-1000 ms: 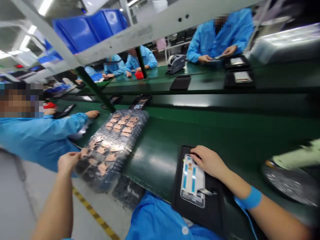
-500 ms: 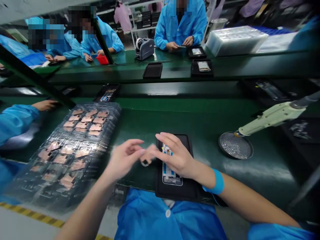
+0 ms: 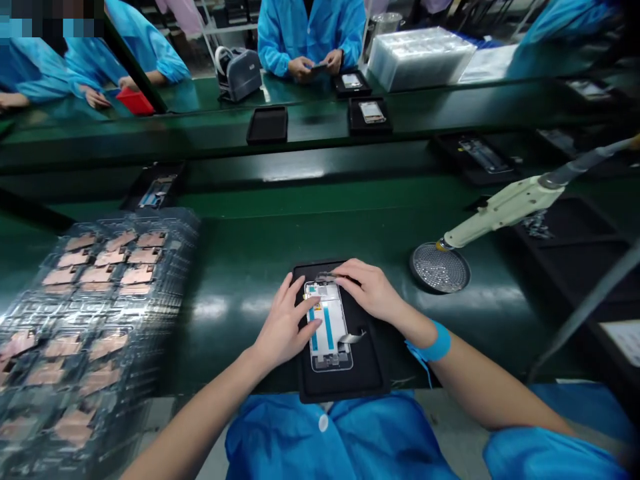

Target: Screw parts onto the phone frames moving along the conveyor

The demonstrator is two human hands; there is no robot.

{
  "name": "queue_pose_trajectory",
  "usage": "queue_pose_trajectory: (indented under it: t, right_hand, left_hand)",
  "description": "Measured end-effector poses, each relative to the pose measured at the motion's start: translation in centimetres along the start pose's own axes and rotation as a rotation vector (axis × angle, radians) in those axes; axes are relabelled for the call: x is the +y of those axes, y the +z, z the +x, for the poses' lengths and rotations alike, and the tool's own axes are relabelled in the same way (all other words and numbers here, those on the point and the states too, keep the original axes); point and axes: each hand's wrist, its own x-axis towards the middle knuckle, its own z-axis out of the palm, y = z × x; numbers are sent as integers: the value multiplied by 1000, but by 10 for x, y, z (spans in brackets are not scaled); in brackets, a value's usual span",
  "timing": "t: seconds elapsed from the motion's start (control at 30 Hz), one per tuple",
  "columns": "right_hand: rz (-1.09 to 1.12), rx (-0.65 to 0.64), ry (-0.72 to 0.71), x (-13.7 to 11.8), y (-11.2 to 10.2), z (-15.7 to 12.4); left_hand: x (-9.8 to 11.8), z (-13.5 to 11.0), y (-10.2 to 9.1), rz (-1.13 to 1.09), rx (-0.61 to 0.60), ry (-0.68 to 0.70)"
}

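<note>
**Left hand:** we have our left hand (image 3: 284, 328) flat over the phone's lower left side, its fingers (image 3: 300, 305) spread and pressing down on the frame, not closed around anything.

**Right hand:** our right hand (image 3: 369, 290) is curved over the top edge, its fingertips (image 3: 336, 269) at a thin dark strip (image 3: 327, 275). Whether they are pinching it, we cannot tell.

**Main piece:** the white phone mid-frame (image 3: 329, 327), with blue strips, lies flat at 12 o'clock between our hands, on a black rubber tray (image 3: 340, 381). A small ribbon cable (image 3: 353, 338) sticks out on its right.

**Wrist:** a blue wrist strap (image 3: 437, 343) circles our right wrist.

**At 9 to 10 o'clock:** a stack of clear blister trays (image 3: 150, 320) holding copper-coloured shields (image 3: 95, 257).

**At 2 o'clock:** a cream handheld tool on a hose (image 3: 500, 210) rests on a round mesh pad (image 3: 440, 268), just apart from the tray.

**Across the green bench (image 3: 250, 247):** a co-worker (image 3: 310, 40) at 12 o'clock, hands on a small dark item – a tape dispenser (image 3: 237, 73) beside them.
</note>
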Motion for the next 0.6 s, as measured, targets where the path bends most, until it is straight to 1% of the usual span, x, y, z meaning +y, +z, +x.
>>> queue_pose_trajectory:
  t: [0.1, 0.2, 0.4, 0.6]
  right_hand:
    - [-2, -75, 2, 0, 6, -4]
    - [-9, -110, -16, 0, 9, -7]
    - [-11, -138, -10, 0, 12, -8]
    - [-12, -168, -36, 0, 14, -7]
  left_hand:
    - [3, -12, 1, -43, -10, 2]
    - [5, -19, 3, -57, 10, 7]
    - [3, -19, 8, -66, 68, 30]
    - [3, -19, 8, -56, 80, 35]
